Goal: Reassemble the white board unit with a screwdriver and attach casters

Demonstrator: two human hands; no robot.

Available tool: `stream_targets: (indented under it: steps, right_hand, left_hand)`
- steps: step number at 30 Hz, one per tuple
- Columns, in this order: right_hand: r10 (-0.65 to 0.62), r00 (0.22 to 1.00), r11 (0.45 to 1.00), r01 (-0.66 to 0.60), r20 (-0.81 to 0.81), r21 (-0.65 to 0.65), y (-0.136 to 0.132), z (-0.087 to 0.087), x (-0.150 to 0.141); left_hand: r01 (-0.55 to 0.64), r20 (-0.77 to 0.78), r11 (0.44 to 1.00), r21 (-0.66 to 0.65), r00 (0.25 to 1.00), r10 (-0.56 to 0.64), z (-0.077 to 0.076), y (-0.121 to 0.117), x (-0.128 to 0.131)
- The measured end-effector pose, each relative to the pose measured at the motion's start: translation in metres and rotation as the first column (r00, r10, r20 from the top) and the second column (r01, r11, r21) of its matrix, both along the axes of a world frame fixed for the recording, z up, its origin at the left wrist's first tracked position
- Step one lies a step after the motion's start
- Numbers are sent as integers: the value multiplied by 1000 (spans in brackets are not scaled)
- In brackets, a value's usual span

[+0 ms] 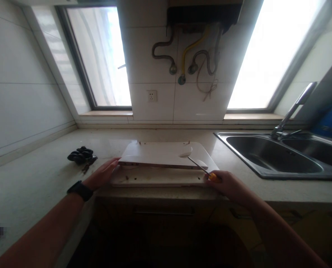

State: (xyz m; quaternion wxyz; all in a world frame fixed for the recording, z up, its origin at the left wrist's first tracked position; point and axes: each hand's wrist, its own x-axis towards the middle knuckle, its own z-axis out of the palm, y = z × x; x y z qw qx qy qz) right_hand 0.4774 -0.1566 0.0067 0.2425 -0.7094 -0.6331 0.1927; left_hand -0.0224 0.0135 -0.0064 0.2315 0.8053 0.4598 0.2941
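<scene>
A white panel (154, 153) with rounded far corners lies on the counter in front of me. Along its near side runs a long white piece (166, 177) with small dark holes, a dark gap between the two. At the panel's left end, my left hand (106, 173) grips the edge, with some fingers hidden. My right hand (227, 184) is closed around the orange handle of a screwdriver (198, 165), beside the right end of the white piece. The screwdriver's metal shaft slants up and left over the panel, its tip by a pale oval spot.
A black coiled bundle (81, 155) lies on the counter (51, 178) to the left. A double steel sink (266, 152) with a faucet (291, 111) is at the right. Pipes hang on the wall above a socket (151, 96). Drawer handles (163, 212) line the dark front below.
</scene>
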Motion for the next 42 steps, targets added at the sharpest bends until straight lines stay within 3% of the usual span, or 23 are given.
stream_targets:
  steps: [2, 4, 8, 12, 15, 18, 25, 28, 33, 42]
  right_hand:
    - [-31, 987, 1000, 31, -160, -7, 3, 2, 6]
    - [-149, 945, 988, 155, -291, 0, 8, 9, 9]
    - [-307, 880, 946, 323, -361, -18, 22, 27, 8]
    - [-329, 908, 943, 306, -258, -128, 37, 35, 9]
    - [-236, 937, 964, 192, -258, -186, 47, 32, 13]
    - [-117, 952, 983, 70, -282, -169, 55, 28, 16]
    - [-32, 966, 996, 11, -258, -83, 57, 22, 20]
    - [-40, 951, 996, 12, -307, -90, 55, 22, 18]
    - [-160, 882, 985, 114, -443, -128, 49, 24, 20]
    - [-254, 810, 967, 210, -528, -143, 45, 14, 36]
  left_hand:
    - [-22, 42, 1000, 15, 999, 21, -1, -4, 7]
    - [-55, 92, 998, 27, 994, 52, -2, -7, 13]
    - [-76, 135, 997, 29, 988, 71, -4, -11, 20]
    - [-79, 126, 996, 34, 989, 75, -3, -11, 21]
    - [-87, 126, 996, 27, 989, 83, -5, -9, 20]
    - [-104, 131, 994, 21, 986, 100, -9, -6, 18]
    - [-135, 117, 990, 30, 984, 131, -9, -8, 20]
    - [-126, 112, 989, 74, 987, 118, -6, -8, 21]
    - [-153, 106, 969, 193, 985, 135, -4, -9, 26]
    - [-129, 168, 980, 150, 980, 103, 6, -19, 40]
